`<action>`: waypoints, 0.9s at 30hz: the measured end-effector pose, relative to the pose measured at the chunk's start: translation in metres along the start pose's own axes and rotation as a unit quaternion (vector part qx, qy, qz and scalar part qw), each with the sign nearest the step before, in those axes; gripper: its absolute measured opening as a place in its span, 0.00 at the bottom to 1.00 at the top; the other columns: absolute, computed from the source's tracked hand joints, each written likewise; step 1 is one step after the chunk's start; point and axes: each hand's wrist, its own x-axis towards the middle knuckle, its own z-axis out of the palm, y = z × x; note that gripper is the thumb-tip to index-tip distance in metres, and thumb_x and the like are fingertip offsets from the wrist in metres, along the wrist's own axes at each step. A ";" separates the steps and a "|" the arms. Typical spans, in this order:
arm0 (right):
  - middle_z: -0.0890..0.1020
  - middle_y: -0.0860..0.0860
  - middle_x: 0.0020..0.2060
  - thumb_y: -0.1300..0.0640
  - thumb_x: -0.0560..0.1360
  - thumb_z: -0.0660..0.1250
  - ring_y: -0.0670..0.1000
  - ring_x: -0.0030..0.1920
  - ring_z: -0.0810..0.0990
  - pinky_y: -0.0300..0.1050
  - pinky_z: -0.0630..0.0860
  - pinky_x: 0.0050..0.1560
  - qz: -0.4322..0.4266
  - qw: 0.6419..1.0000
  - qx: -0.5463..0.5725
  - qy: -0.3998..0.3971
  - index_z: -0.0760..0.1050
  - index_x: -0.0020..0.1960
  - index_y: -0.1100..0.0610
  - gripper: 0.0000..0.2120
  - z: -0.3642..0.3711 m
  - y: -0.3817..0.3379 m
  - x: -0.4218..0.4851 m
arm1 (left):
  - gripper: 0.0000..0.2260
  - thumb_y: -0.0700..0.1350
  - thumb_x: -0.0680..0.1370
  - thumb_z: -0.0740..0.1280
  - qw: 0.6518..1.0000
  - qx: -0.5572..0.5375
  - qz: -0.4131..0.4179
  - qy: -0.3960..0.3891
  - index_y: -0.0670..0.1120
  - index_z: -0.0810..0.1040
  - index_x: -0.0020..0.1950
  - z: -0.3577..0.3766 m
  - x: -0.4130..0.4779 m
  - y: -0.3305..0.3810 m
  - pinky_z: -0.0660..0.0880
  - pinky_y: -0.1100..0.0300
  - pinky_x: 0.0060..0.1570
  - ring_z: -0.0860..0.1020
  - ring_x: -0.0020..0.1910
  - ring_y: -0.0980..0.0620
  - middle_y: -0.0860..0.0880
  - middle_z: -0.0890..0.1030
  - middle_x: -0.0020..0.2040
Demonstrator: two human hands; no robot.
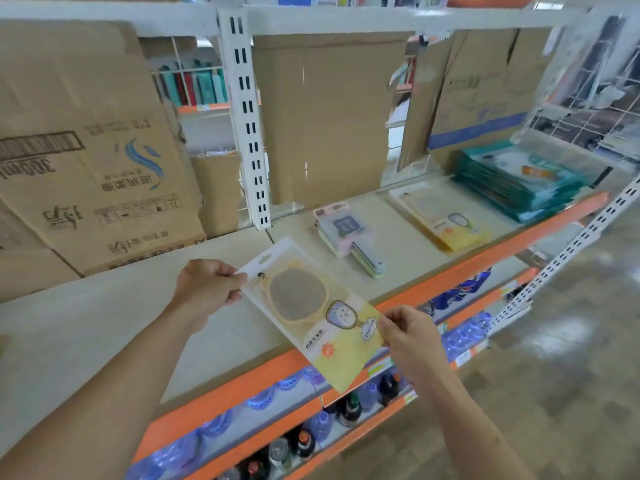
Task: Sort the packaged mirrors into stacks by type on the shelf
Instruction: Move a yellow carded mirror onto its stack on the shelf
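Both hands pinch one yellow mirror pack (320, 315) above the shelf (86, 327) edge; left hand (207, 287) on its top corner, right hand (407, 332) on its side; three stacks behind: pastel stack (346, 237), yellow stack (446, 216), teal stack (519, 181).

The held mirror package (313, 313) is clear at its far end and pale yellow at its near end, with an orange sunburst badge and a cream-framed mirror. The shelf (104, 327) is beige with a bright orange front edge. On it lie a pastel pink and green stack (348, 237), a yellow stack (446, 216) and, far right, a teal stack (519, 181). Brown cardboard boxes (86, 150) carry blue and black print.
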 end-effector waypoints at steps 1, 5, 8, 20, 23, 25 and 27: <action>0.79 0.49 0.31 0.61 0.77 0.64 0.48 0.32 0.76 0.40 0.72 0.34 0.001 1.000 0.002 0.004 0.76 0.39 0.57 0.09 -0.009 0.003 0.003 | 0.07 0.39 0.72 0.73 1.000 0.000 0.004 -0.003 0.35 0.80 0.45 0.010 0.001 0.006 0.74 0.70 0.26 0.77 0.29 0.51 0.43 0.79 0.34; 0.80 0.51 0.31 0.61 0.77 0.63 0.50 0.33 0.77 0.41 0.72 0.33 0.010 1.000 0.009 0.022 0.75 0.39 0.57 0.09 -0.043 0.015 0.014 | 0.07 0.39 0.72 0.73 1.000 0.000 0.012 -0.013 0.36 0.80 0.45 0.050 0.002 0.027 0.74 0.70 0.25 0.77 0.29 0.51 0.43 0.79 0.34; 0.80 0.54 0.33 0.60 0.78 0.63 0.50 0.34 0.76 0.47 0.75 0.37 0.017 0.999 0.012 0.028 0.75 0.41 0.60 0.08 -0.068 0.024 0.022 | 0.08 0.39 0.72 0.74 1.000 -0.003 0.017 -0.022 0.35 0.80 0.45 0.079 0.003 0.041 0.73 0.70 0.24 0.76 0.29 0.51 0.43 0.79 0.34; 0.77 0.53 0.33 0.58 0.78 0.64 0.49 0.32 0.71 0.46 0.71 0.35 0.043 0.995 0.041 0.076 0.75 0.42 0.58 0.07 -0.128 0.051 0.065 | 0.06 0.37 0.72 0.73 0.995 -0.014 0.062 -0.072 0.39 0.77 0.42 0.167 0.025 0.096 0.74 0.70 0.25 0.74 0.28 0.51 0.45 0.77 0.36; 0.77 0.54 0.33 0.58 0.78 0.64 0.49 0.31 0.71 0.44 0.69 0.34 0.048 0.993 0.051 0.094 0.75 0.41 0.58 0.08 -0.137 0.055 0.080 | 0.06 0.37 0.72 0.73 0.993 0.013 0.087 -0.080 0.38 0.77 0.39 0.185 0.041 0.107 0.75 0.68 0.26 0.75 0.25 0.55 0.46 0.78 0.38; 0.76 0.53 0.31 0.59 0.78 0.65 0.49 0.31 0.70 0.44 0.69 0.33 0.050 0.992 0.048 0.108 0.75 0.40 0.58 0.08 -0.143 0.058 0.091 | 0.06 0.37 0.72 0.73 0.991 0.024 0.101 -0.090 0.37 0.77 0.39 0.199 0.051 0.116 0.75 0.65 0.28 0.76 0.27 0.55 0.48 0.79 0.40; 0.77 0.56 0.31 0.59 0.77 0.65 0.50 0.31 0.72 0.49 0.71 0.34 0.052 0.991 0.035 0.120 0.76 0.40 0.57 0.07 -0.149 0.060 0.103 | 0.07 0.36 0.71 0.73 0.990 0.017 0.099 -0.097 0.40 0.77 0.37 0.213 0.060 0.126 0.76 0.62 0.30 0.75 0.27 0.53 0.47 0.78 0.34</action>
